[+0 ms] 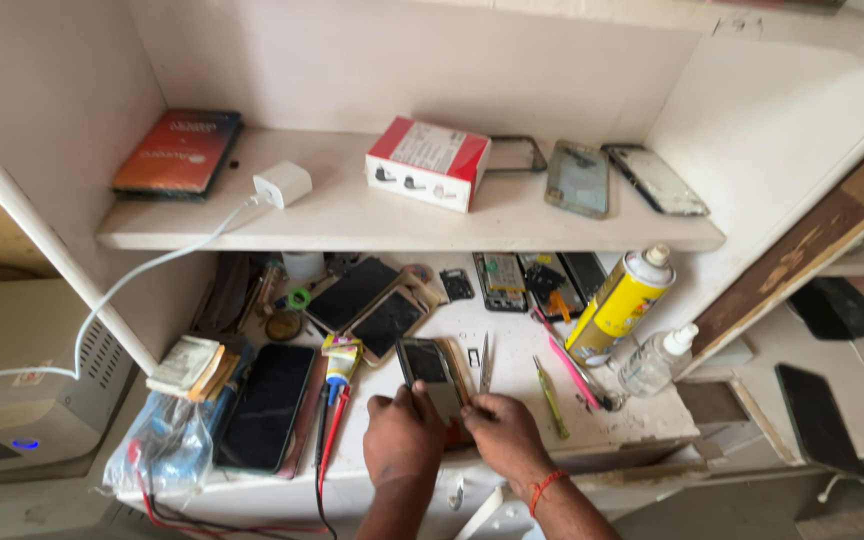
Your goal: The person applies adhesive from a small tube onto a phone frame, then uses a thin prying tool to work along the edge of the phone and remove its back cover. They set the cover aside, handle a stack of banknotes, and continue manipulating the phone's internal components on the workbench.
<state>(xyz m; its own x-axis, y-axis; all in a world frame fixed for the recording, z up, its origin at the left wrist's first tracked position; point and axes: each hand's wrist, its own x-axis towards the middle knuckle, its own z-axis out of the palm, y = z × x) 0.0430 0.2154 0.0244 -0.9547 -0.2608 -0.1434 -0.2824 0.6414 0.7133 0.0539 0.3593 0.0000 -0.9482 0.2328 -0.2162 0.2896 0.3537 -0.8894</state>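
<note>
A pale, scuffed workbench (512,395) sits inside a white alcove, with 1 shelf (352,225) above it, both crowded with handset parts.

At the bench's near edge both hands meet over a small dark phone (430,372). It lies flat, glass up, its long axis running from about 5 o'clock near the hands to 11 o'clock away from them, so most of its body lies at 12 o'clock from the fingertips. The left hand (402,437) curls its fingers together onto the phone's near left corner; the right hand (505,432), with a red thread at the wrist, presses bunched fingers at the near right corner, beside a tan, book-like cover edge. Whether either hand truly pinches the phone or only rests on it cannot be told. Both are equally close to it.

At 3 o'clock from the phone lie metal tweezers (486,362), then a slim green-handled tool (552,398) and a pink one (574,372). Farther toward 2 o'clock stand a glossy yellow spray can (617,303) and a clear plastic bottle (655,360). At 9 o'clock a large black phone (265,405) lies glass up, smooth and reflective, next to red and black probe leads (330,430). On the shelf at 12 o'clock rest a red-and-white carton (428,163) and a white charger (283,184).
</note>
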